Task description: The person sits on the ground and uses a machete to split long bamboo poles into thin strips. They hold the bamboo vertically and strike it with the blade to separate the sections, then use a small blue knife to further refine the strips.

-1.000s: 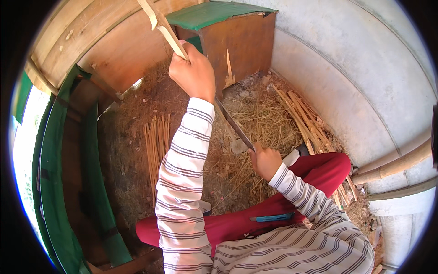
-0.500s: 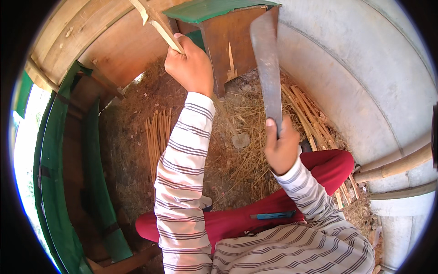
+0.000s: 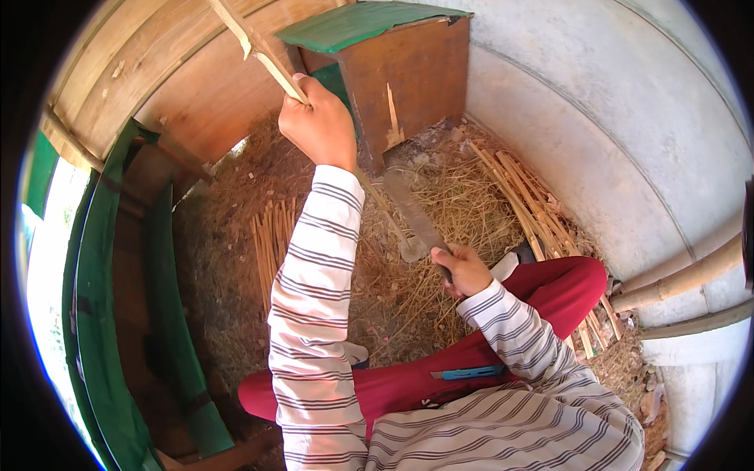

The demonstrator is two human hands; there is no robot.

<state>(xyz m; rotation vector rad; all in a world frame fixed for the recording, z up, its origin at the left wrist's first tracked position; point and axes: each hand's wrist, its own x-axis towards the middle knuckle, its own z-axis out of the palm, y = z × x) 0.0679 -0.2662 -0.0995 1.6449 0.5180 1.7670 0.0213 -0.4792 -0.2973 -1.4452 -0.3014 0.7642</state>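
Observation:
My left hand is raised at the upper middle, fingers wrapped round a long pale bamboo stick. The stick slants from the upper left, past my wrist, down towards a small pale block on the ground. A ragged notch shows on it above my fist. My right hand grips the dark handle of a machete. Its broad blade, slightly blurred, points up and left, close beside the lower part of the stick. Whether blade and stick touch, I cannot tell.
Split sticks lie in a bundle on the left and another pile by the right wall. Straw and shavings cover the ground. A wooden box with a green top stands ahead. A blue cutter knife rests on my lap.
My right hand has swung the machete down and to the left, from upright to beside the stick. My left hand has shifted slightly left and down, still holding the stick.

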